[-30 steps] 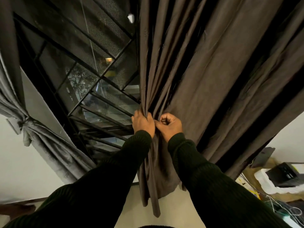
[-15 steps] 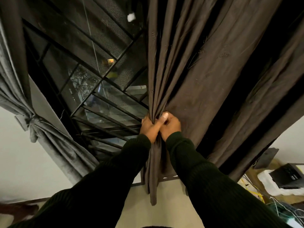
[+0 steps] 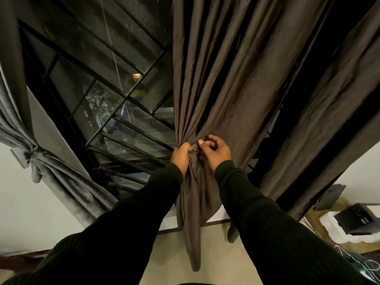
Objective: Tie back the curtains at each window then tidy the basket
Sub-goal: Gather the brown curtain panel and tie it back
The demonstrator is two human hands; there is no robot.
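A dark brown curtain (image 3: pixel 222 83) hangs in front of me over the right side of a barred window (image 3: pixel 115 103). My left hand (image 3: pixel 181 156) grips the curtain's gathered left edge in a fist. My right hand (image 3: pixel 213 151) sits just beside it, fingers curled, pinching the folds against the bunch. Below the hands the gathered cloth falls in a narrow tail (image 3: pixel 193 233). At the far left a grey curtain (image 3: pixel 51 173) is tied back with a knotted band (image 3: pixel 30 155). No basket is in view.
A pale wall (image 3: pixel 24 212) runs under the window sill. At the lower right stands a table with a white cloth, a black device (image 3: pixel 355 221) and loose cables (image 3: pixel 368 266). More dark curtain folds (image 3: pixel 329 112) hang to the right.
Both hands have shifted right and gathered more cloth. My right hand has drawn slightly off my left, its thumb and fingers now working at the folds.
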